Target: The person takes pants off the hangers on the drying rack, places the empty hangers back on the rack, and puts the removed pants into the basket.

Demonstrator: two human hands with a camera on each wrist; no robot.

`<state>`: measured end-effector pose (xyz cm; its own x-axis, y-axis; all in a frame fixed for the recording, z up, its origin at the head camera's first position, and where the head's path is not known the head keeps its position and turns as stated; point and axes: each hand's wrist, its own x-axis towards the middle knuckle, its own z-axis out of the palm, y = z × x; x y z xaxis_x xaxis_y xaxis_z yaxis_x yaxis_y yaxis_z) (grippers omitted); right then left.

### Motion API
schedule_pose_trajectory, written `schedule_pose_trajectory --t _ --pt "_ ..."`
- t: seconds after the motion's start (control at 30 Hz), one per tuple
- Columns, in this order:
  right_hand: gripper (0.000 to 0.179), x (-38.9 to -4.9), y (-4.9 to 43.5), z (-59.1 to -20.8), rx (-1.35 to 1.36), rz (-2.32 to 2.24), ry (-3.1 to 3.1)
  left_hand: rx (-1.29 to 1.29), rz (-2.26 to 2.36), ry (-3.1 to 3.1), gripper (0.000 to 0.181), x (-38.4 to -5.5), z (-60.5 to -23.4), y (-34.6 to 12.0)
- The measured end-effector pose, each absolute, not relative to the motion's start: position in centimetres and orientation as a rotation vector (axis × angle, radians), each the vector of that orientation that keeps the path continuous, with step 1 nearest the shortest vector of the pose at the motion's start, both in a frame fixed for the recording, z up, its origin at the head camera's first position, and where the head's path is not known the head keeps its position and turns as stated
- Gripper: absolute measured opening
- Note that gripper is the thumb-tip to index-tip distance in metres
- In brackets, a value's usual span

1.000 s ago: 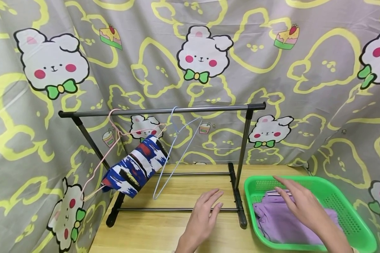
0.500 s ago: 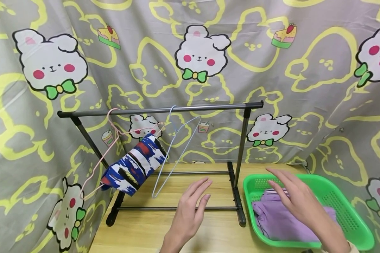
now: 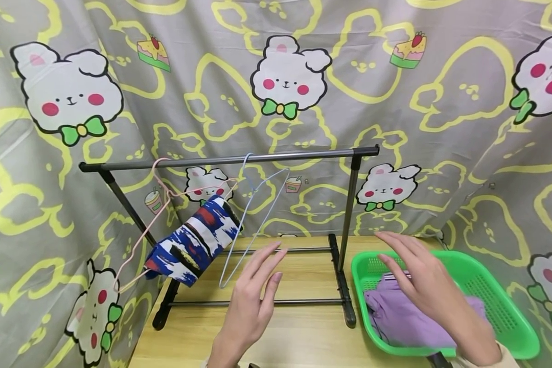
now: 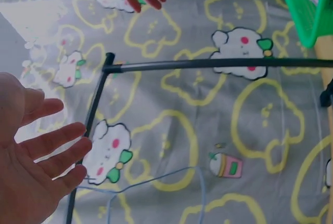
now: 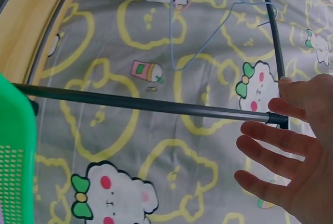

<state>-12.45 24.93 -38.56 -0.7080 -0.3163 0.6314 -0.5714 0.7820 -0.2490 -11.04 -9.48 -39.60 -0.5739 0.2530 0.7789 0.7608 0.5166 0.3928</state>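
Observation:
My left hand (image 3: pixel 248 301) is in front of the rack, fingers spread and holding nothing, its fingertips near the lower part of a light blue hanger (image 3: pixel 270 180) in the head view. That bare hanger hangs from the bar of a dark metal clothes rack (image 3: pixel 299 157). Further left, a pink hanger (image 3: pixel 167 193) carries a folded garment (image 3: pixel 195 240) patterned in blue, white, red and black. Above the green basket (image 3: pixel 483 273), my right hand (image 3: pixel 423 281) is raised with loosely extended fingers, also holding nothing. Folded purple clothing (image 3: pixel 400 319) lies in the basket, partly hidden by this hand.
The rack's feet (image 3: pixel 349 314) and lower rods stand on a light wooden tabletop (image 3: pixel 303 340). A grey curtain (image 3: pixel 239 51) with rabbit prints encloses the back and sides. The basket is just right of the rack's right foot.
My left hand has moved left and upward, closer to the blue hanger. The right hand has risen and shifted slightly left. Both hangers, the patterned garment and the purple clothing stay put.

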Motion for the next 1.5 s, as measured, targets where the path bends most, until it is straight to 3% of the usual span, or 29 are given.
schedule_pose_trajectory --t 0.3,0.77,1.2,1.5 --pt "0.043 -14.0 23.1 -36.5 0.752 0.595 -2.237 -0.802 -0.986 -2.025 0.037 -11.5 -37.5 -11.6" --pt "0.045 -17.3 19.6 -34.0 0.853 0.569 -2.177 -0.596 -0.929 -2.061 0.042 -12.1 -36.3 -17.3" --pt "0.057 -20.8 17.2 -30.8 0.944 0.565 -2.045 -0.481 -0.863 -2.157 0.041 -11.9 -37.8 -20.2" --pt "0.054 -22.9 16.7 -29.1 0.91 0.522 -2.051 -0.385 -0.791 -2.191 0.04 -12.2 -38.5 -22.7"
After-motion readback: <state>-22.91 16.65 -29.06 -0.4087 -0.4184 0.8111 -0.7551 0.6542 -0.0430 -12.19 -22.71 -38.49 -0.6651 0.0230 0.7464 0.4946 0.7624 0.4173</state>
